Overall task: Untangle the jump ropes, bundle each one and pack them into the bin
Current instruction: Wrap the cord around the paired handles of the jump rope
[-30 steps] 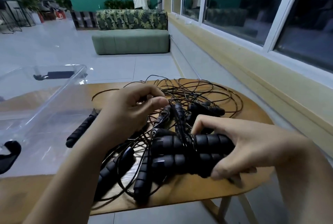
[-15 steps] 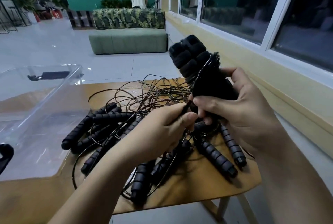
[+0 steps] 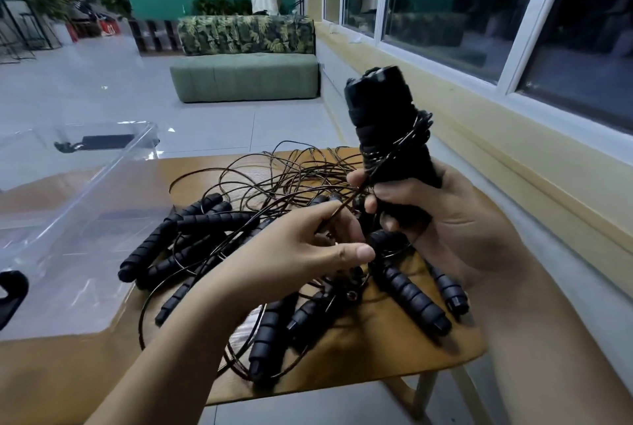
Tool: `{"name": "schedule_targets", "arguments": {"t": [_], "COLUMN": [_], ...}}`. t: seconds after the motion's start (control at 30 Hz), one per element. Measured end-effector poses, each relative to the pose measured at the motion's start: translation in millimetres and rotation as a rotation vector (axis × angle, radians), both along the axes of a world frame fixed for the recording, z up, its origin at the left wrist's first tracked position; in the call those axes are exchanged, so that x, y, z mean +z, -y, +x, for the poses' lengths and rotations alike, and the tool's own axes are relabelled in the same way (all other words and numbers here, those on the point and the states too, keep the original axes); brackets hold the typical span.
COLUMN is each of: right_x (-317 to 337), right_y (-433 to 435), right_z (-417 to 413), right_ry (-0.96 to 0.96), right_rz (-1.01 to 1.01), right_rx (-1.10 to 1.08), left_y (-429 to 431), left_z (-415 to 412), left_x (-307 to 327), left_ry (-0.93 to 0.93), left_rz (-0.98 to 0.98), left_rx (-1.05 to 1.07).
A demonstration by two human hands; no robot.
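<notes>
My right hand [image 3: 442, 219] grips a bundle of black foam handles [image 3: 383, 116], held upright above the table with thin cord wound round its middle. My left hand [image 3: 308, 250] pinches the loose cord [image 3: 337, 210] that runs up to that bundle. Below both hands lies a tangled pile of jump ropes [image 3: 274, 219], with several black ribbed handles fanned out and dark cord looped over them. The clear plastic bin [image 3: 85, 205] stands at the left of the table.
The wooden table [image 3: 394, 352] ends close on the right and near side. A wall with a yellow ledge and windows runs along the right. A green sofa [image 3: 246, 75] and a person stand far behind. A black object [image 3: 12, 294] sits at the left edge.
My right hand has lifted the bundle of handles off the pile and turned it upright. My left hand has moved to the cord below the bundle.
</notes>
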State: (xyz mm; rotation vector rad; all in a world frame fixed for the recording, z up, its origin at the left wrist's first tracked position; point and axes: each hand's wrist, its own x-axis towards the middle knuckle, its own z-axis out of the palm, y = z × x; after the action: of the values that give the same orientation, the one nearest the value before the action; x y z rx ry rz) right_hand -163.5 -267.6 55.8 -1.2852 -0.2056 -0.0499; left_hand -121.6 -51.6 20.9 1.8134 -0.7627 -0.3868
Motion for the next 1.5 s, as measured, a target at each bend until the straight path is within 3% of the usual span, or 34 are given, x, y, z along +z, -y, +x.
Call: {"name": "schedule_targets", "arguments": {"t": [0.13,0.3,0.4,0.53,0.6,0.7,0.9,1.1,1.23,1.33,1.5], "right_x": [-0.7,1.4,1.2,-3.2,-6.8,-9.8,-15.3,-20.7,-29.1,-38.6,-40.5], "right_y": [4.1,9.5,5.2,-1.9,-1.8,5.9,14.3,8.3,9.3,4.5,2.7], "right_z": [1.8,-1.0,-1.5,-1.3,-0.9,0.0,-3.1,4.1,8.6,11.6,17.3], "right_ry": [0.021,0.048,0.075,0.097,0.104,0.138,0.160,0.214,0.231,0.218,0.188], "right_rz": [-0.008,0.017,0.030,0.017,0.005,0.045,0.098,0.097,0.031,-0.038,0.004], "right_rx": [-0.092,-0.224,-0.279,-0.313,-0.355,-0.437,-0.461,-0.497,-0.592,-0.598,-0.619], "left_y": [-7.3,-0.2,14.6,22.6,19.3,6.1,-15.8,-31.1,-49.2,-56.3,-55.8], "left_z": [-2.7,-26.3,-53.0,-54.4,-49.5,-39.9,-25.5,-0.5,12.0,14.7,7.3], "left_x": [2.2,9.1,9.1,-6.4,-4.7,1.8,10.6,8.7,4.8,-3.5,-1.0], "left_ry": [0.058,0.300,0.221,0.305,0.200,-0.027,-0.009,-0.161,-0.402,-0.486,-0.320], "left_rz": [0.103,0.067,0.195,0.370,0.317,0.082,-0.374,-0.593,-0.552,-0.636,-0.555], "left_rx": [0.101,0.538,0.319,0.300,0.261,0.265,0.416,0.400,0.297,0.250,0.126]}}
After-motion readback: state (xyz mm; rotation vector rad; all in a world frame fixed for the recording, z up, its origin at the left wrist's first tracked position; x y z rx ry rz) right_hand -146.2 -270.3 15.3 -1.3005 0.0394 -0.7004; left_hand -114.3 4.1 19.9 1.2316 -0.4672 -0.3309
